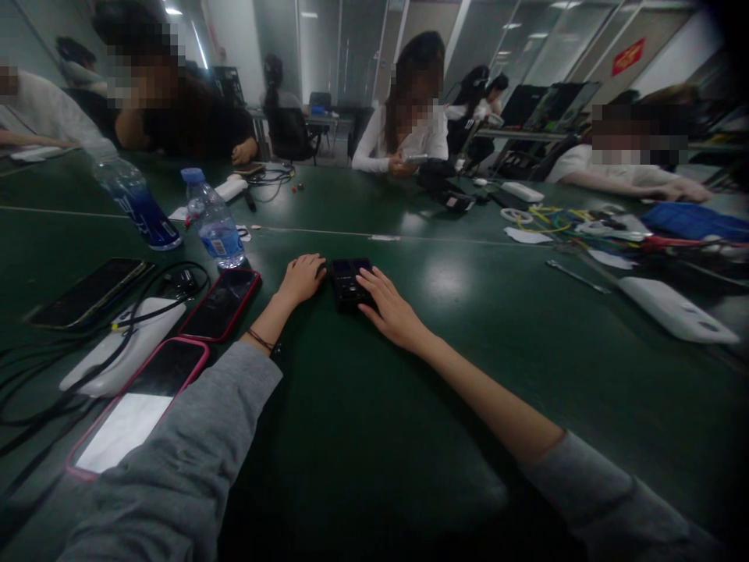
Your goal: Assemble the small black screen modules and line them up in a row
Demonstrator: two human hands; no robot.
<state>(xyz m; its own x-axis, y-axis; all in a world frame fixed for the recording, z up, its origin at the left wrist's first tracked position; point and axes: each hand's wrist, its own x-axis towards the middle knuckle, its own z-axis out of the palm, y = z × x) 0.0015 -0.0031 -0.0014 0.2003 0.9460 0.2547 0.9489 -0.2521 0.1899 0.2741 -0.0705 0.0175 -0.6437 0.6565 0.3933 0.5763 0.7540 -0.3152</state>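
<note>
A small black device (349, 282) lies on the dark green table (445, 375) straight ahead of me. My left hand (302, 279) rests against its left side, fingers curled toward it. My right hand (391, 307) lies over its right edge with the fingers stretched and touching the top. Both arms wear grey sleeves pushed back, and a thin band circles my left wrist.
Several phones lie at left, one red-cased (221, 304) and one pink-cased (138, 406), with a white power bank (120, 346) and black cables. Two water bottles (213, 219) stand behind them. A white pack (677, 310) and loose wires (562, 222) lie at right. Other people sit around the far side.
</note>
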